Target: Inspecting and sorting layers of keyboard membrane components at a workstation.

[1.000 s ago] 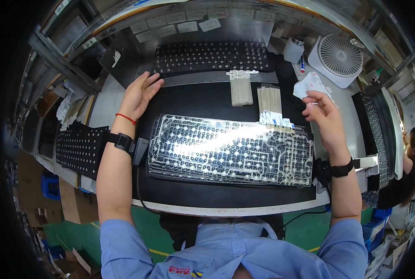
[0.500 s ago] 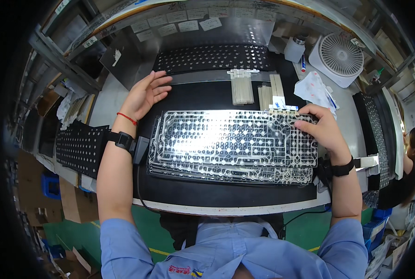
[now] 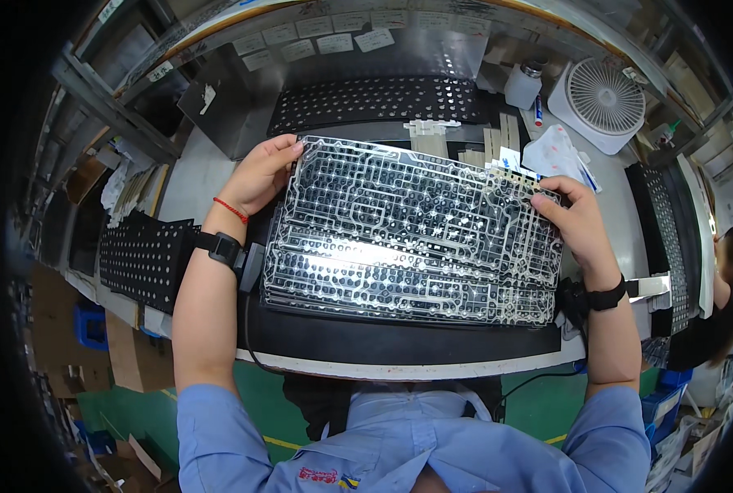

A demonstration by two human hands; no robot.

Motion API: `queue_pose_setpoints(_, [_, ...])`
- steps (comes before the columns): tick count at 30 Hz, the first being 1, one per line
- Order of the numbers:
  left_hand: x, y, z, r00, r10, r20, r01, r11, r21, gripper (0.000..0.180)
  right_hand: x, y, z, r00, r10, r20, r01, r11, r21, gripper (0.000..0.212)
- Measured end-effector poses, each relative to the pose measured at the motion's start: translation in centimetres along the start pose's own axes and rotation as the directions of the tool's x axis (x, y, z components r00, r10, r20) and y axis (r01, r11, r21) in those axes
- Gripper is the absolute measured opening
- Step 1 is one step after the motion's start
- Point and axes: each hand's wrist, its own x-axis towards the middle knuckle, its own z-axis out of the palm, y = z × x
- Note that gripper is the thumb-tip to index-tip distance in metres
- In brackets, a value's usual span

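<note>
A clear keyboard membrane sheet (image 3: 407, 193) with silvery circuit traces is held by both hands. My left hand (image 3: 265, 174) pinches its far left corner between thumb and fingers. My right hand (image 3: 572, 215) grips its far right corner, thumb on top. The sheet's left end sits farther back than its right, tilted across a stack of similar membrane sheets (image 3: 383, 300), whose near part shows below it. At the sheet's far right edge is a pale connector tail with a white and blue tab (image 3: 511, 158). The stack lies on a black mat (image 3: 399, 343).
Behind the sheet stand bundles of pale strips (image 3: 429, 140) and a black perforated panel (image 3: 375, 100). A white fan (image 3: 603, 103), a bottle (image 3: 523, 85), a marker (image 3: 538, 111) and crumpled paper (image 3: 555, 156) are at back right. Dark perforated sheets (image 3: 146, 261) lie left. Another person (image 3: 724, 287) is at right.
My left hand has closed on the top membrane's far left corner. That end has lifted and swung away from me, uncovering more of the stack. My right hand keeps its corner, shifting slightly.
</note>
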Motion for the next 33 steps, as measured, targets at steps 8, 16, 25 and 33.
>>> queue_pose_setpoints(8, [0.0, -0.1, -0.6, 1.000, -0.030, -0.002, 0.030, 0.991, 0.130, 0.025, 0.1, -0.4, 0.3, 0.995, 0.010, -0.094, -0.008, 1.000, 0.028, 0.019])
queue_pose_setpoints(16, [0.5, -0.4, -0.7, 0.979, 0.081, -0.189, -0.092, 0.994, -0.053, 0.020, 0.7, 0.3, -0.1, 0.990, 0.020, -0.140, 0.008, 0.981, 0.192, 0.020])
queue_pose_setpoints(25, [0.8, -1.0, -2.2, 0.975, 0.164, -0.152, -0.185, 0.974, -0.131, 0.013, 0.5, 0.4, -0.6, 0.977, -0.006, -0.214, 0.051, 0.977, 0.207, 0.019])
queue_pose_setpoints(33, [0.7, -0.9, -1.0, 0.934, 0.250, -0.255, -0.258, 0.966, 0.001, 0.017, 0.7, 0.5, -0.9, 0.966, -0.040, -0.257, 0.102, 0.967, 0.232, 0.023])
